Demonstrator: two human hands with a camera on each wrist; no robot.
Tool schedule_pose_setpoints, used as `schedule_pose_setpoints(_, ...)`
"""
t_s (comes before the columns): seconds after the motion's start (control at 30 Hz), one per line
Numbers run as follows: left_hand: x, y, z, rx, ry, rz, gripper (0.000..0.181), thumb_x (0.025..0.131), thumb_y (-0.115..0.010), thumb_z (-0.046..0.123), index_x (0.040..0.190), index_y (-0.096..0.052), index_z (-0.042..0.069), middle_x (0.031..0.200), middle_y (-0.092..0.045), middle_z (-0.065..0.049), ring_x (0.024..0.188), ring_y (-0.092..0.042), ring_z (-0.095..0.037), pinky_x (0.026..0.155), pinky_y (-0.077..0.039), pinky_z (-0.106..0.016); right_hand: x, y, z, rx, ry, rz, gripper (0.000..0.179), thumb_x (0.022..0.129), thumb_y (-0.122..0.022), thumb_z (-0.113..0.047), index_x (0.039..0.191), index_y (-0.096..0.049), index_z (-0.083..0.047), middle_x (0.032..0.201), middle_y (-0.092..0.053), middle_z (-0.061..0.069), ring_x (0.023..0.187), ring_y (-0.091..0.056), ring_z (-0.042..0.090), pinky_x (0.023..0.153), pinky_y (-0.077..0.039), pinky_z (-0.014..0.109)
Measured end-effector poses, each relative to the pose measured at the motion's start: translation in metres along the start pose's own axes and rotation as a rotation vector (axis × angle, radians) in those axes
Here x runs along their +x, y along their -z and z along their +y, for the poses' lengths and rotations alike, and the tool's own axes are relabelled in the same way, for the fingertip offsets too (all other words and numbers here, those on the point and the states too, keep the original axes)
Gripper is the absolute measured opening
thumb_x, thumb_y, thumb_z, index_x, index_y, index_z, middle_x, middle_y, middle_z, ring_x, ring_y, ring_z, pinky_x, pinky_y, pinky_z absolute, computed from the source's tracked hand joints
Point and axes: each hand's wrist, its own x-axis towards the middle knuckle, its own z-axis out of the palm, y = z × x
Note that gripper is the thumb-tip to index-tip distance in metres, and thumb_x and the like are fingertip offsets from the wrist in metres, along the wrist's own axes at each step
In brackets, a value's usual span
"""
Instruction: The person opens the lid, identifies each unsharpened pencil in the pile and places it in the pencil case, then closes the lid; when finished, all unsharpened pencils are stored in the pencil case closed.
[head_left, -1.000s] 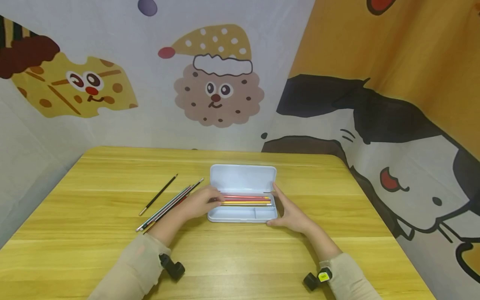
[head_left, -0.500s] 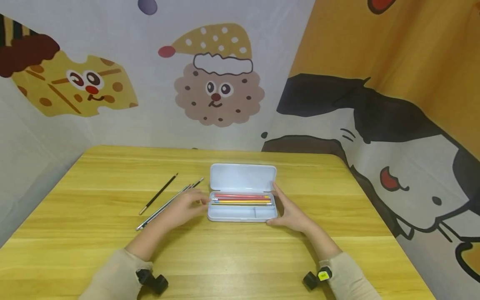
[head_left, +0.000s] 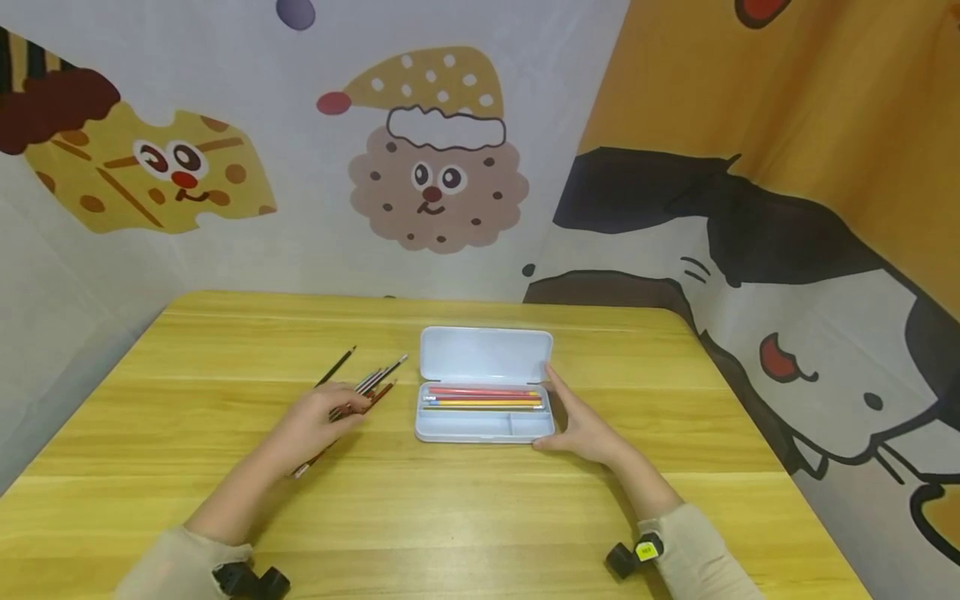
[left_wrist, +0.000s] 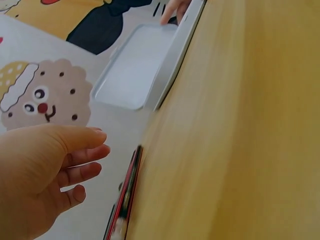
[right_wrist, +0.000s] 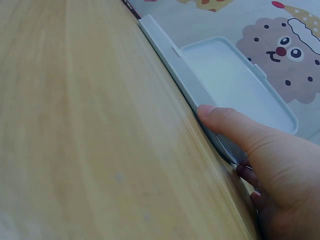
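Note:
A white pencil case (head_left: 461, 429) lies on the table with its lid (head_left: 486, 354) raised. Several red and yellow pencils (head_left: 483, 402) fill its back compartment. My right hand (head_left: 581, 423) grips the case's right end, thumb at the front corner and fingers behind; in the right wrist view the thumb (right_wrist: 220, 117) presses the front wall. My left hand (head_left: 318, 425) hovers over the loose pencils (head_left: 381, 392) left of the case, partly covering them. The left wrist view shows its fingers (left_wrist: 82, 172) loosely bent beside the pencils (left_wrist: 127, 192), with nothing between them.
Beyond the left hand, a black pencil (head_left: 336, 365) lies apart from the pile, its lower part hidden. The wooden table (head_left: 465, 517) ends at a cartoon-printed cloth (head_left: 300, 258) at the back.
My left hand has moved left from the pencils in the case, past its left edge, to above the loose pencils. The right hand and the case have stayed put.

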Motion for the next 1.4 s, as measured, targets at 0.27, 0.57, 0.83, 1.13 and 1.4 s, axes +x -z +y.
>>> schedule_pose_setpoints(0.27, -0.02, 0.016, -0.013, 0.04, 0.039, 0.001, 0.019, 0.084, -0.071, 0.0, 0.102, -0.071, 0.004, 0.102, -0.065, -0.006, 0.091, -0.061, -0.024, 0.077, -0.052, -0.041, -0.001, 0.002, -0.013, 0.015, -0.001, -0.011, 0.118, 0.069, -0.086, -0.009, 0.154, -0.003, -0.006, 0.141, -0.038, 0.023, 0.137, -0.024, 0.035, 0.111, -0.009, 0.053)
schedule_pose_setpoints(0.57, -0.035, 0.024, -0.024, 0.03, 0.115, -0.017, 0.019, 0.082, -0.072, -0.001, 0.099, -0.072, 0.007, 0.097, -0.064, -0.003, 0.085, -0.059, -0.017, 0.07, -0.052, -0.034, -0.002, 0.003, -0.013, 0.005, -0.011, -0.016, 0.118, 0.07, -0.086, -0.01, 0.154, -0.003, -0.005, 0.142, -0.037, 0.023, 0.137, -0.024, 0.035, 0.111, -0.009, 0.055)
schedule_pose_setpoints(0.83, -0.036, 0.022, -0.027, 0.024, 0.122, -0.02, 0.023, 0.08, -0.071, -0.007, 0.098, -0.073, 0.006, 0.095, -0.065, -0.002, 0.081, -0.057, -0.014, 0.067, -0.051, -0.029, 0.003, -0.004, 0.021, -0.014, -0.011, 0.009, 0.124, 0.067, -0.089, -0.016, 0.155, -0.002, -0.018, 0.143, -0.037, 0.018, 0.137, -0.024, 0.033, 0.111, -0.009, 0.056)
schedule_pose_setpoints(1.13, -0.036, 0.023, -0.027, 0.048, 0.124, -0.007, 0.022, 0.079, -0.071, -0.007, 0.098, -0.073, 0.003, 0.094, -0.065, -0.003, 0.08, -0.056, -0.014, 0.066, -0.051, -0.028, 0.005, -0.004, 0.029, 0.01, -0.007, 0.008, 0.125, 0.066, -0.09, -0.025, 0.155, -0.002, -0.027, 0.143, -0.038, 0.012, 0.137, -0.023, 0.028, 0.111, -0.008, 0.053)
schedule_pose_setpoints(1.4, -0.034, 0.023, -0.025, 0.085, 0.097, -0.013, 0.022, 0.077, -0.073, -0.006, 0.098, -0.073, 0.001, 0.088, -0.063, 0.0, 0.076, -0.054, -0.012, 0.062, -0.049, -0.026, 0.005, -0.006, 0.031, 0.012, -0.006, 0.017, 0.125, 0.067, -0.089, -0.011, 0.155, -0.001, -0.017, 0.144, -0.037, 0.019, 0.136, -0.023, 0.034, 0.11, -0.006, 0.057)
